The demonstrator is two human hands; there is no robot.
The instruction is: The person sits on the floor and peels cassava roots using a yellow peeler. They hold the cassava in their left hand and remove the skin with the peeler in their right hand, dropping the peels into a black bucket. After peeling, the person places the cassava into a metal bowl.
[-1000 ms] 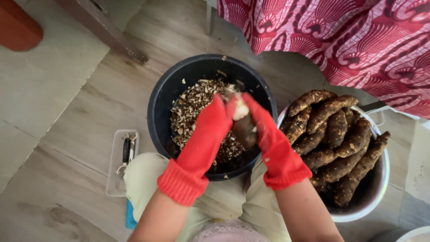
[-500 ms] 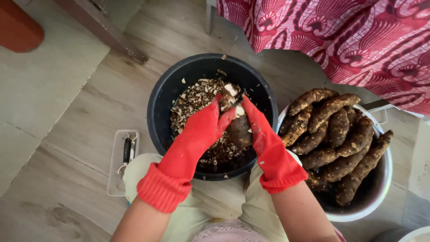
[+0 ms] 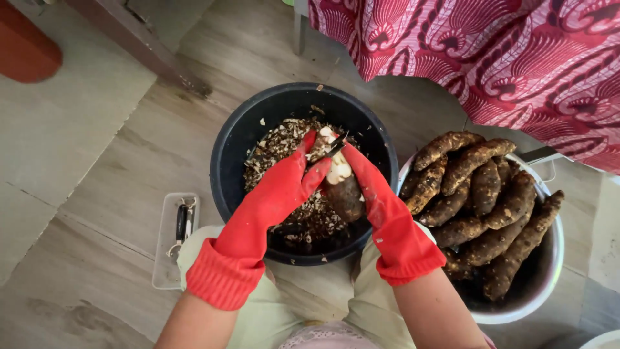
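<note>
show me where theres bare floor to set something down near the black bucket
Bare floor lies left of the round black plastic bucket, beyond the clear plastic tray, and between bucket and red patterned cloth. Crowded right: white bowl of brown tubers adjoins it.

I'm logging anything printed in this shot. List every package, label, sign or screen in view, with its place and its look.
No label, sign or screen shows.
Clear plastic tray: on the floor left of the black bucket, flat, rectangular, see-through, holding small dark tools.
Nothing else packaged: the left hand and right hand, in red gloves, hold a partly peeled root over the bucket.
</note>
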